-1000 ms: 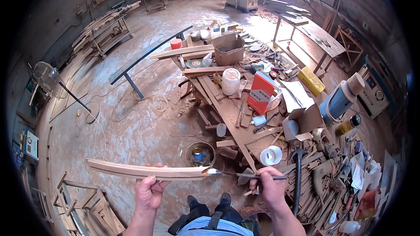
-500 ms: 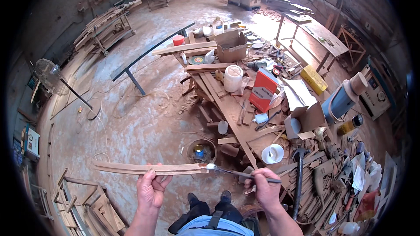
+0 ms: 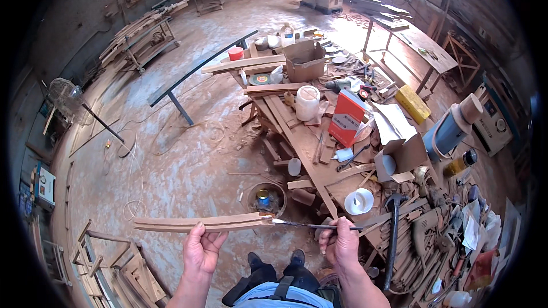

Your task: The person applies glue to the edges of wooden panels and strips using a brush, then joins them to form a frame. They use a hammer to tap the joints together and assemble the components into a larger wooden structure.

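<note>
My left hand [image 3: 201, 248] is closed on a long, slightly curved wooden strip [image 3: 194, 224] with a groove along its side, gripping it a little left of its right end. The strip lies nearly level above the floor. In my right hand [image 3: 344, 244] a thin dark brush [image 3: 309, 226] is pinched by its handle. Its bristle tip meets the strip's right end, where a little white paste, probably glue, shows. Close to my right hand, on the bench, stands a white plastic tub [image 3: 359, 201] with white stuff inside.
The cluttered bench [image 3: 308, 162] fills the right, bearing a hammer [image 3: 393, 239], a red book [image 3: 346, 118], a cardboard box [image 3: 401, 161] and a blue flask [image 3: 448, 134]. Below it a round bucket [image 3: 251, 194] holds a small tin. Wooden frames [image 3: 123, 268] stand at lower left.
The brush has swung from a slant to nearly level, its tip now on the strip's end. Less white shows on the tip. The left hand keeps its hold on the strip.
</note>
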Demonstrator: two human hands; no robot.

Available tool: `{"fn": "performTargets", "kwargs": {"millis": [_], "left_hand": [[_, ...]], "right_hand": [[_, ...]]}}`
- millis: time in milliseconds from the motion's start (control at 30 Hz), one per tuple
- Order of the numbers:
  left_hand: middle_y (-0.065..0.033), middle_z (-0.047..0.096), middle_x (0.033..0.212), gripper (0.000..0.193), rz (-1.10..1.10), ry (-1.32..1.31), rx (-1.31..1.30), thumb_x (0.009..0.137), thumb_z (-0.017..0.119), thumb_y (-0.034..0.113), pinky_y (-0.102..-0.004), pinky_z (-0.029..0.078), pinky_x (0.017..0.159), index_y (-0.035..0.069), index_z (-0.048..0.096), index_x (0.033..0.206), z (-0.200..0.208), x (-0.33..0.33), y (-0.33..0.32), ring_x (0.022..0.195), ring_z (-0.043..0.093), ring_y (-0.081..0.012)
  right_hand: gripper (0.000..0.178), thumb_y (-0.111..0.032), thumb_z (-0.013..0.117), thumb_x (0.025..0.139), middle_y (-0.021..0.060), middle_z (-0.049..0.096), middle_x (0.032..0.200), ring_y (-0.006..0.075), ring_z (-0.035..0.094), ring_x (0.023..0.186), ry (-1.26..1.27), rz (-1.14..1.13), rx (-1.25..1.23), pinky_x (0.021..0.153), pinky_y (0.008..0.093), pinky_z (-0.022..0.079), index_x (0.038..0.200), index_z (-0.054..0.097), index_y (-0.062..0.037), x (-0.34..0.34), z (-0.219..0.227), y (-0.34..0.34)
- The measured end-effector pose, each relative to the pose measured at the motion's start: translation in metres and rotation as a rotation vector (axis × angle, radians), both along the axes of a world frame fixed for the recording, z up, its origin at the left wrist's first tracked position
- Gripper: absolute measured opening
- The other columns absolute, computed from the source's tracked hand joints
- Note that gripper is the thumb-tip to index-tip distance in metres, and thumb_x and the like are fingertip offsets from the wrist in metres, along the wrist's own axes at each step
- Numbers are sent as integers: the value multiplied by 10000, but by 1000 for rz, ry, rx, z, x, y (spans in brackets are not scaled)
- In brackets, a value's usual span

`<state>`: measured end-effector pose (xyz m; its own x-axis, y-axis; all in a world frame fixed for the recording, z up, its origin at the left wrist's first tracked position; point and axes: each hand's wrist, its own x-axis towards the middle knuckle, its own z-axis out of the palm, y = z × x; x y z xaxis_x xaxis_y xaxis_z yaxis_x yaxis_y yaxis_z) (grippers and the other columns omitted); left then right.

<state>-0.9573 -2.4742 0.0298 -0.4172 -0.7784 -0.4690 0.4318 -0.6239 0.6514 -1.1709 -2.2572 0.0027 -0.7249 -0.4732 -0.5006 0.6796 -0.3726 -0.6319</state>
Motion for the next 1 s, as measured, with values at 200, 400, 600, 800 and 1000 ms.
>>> {"fn": "performTargets", "kwargs": {"millis": [200, 400, 600, 800, 1000], "left_hand": [[-190, 630, 1072, 186, 6, 8, 11, 888, 578, 139, -514, 513, 925, 12, 530, 1016, -1, -1, 1, 1030, 622, -329], [-184, 636, 1041, 171, 24, 2, 1, 884, 580, 126, -515, 531, 897, 15, 530, 1005, 3, -2, 5, 1012, 630, -325], [-175, 639, 1036, 163, 22, -11, 4, 886, 576, 129, -511, 540, 882, 19, 538, 999, 4, -4, 7, 979, 644, -320], [-156, 656, 1007, 142, 45, -12, 0, 884, 568, 125, -513, 543, 865, 30, 560, 989, -1, 0, 5, 962, 652, -295], [-144, 666, 995, 140, 43, -3, 33, 872, 576, 117, -513, 541, 860, 34, 571, 985, 0, -5, 5, 950, 655, -286]], "right_hand": [[339, -373, 512, 958, 130, 584, 623, 224, 561, 484, 169, 57, -89, 385, 311, 454, 873, 520, -44, 12, 6, 2], [316, -332, 529, 959, 128, 606, 661, 212, 583, 507, 175, 80, -86, 418, 299, 483, 897, 541, -22, 12, 1, 7], [268, -276, 536, 962, 141, 615, 688, 206, 590, 529, 203, 109, -139, 453, 298, 493, 913, 552, -13, 13, 9, -1], [235, -234, 529, 963, 139, 613, 691, 214, 595, 540, 208, 117, -42, 445, 296, 489, 904, 557, -8, 8, -7, 16], [232, -232, 519, 965, 124, 604, 678, 206, 585, 523, 244, 59, -120, 427, 299, 484, 897, 556, -14, 6, -1, 12]]}}
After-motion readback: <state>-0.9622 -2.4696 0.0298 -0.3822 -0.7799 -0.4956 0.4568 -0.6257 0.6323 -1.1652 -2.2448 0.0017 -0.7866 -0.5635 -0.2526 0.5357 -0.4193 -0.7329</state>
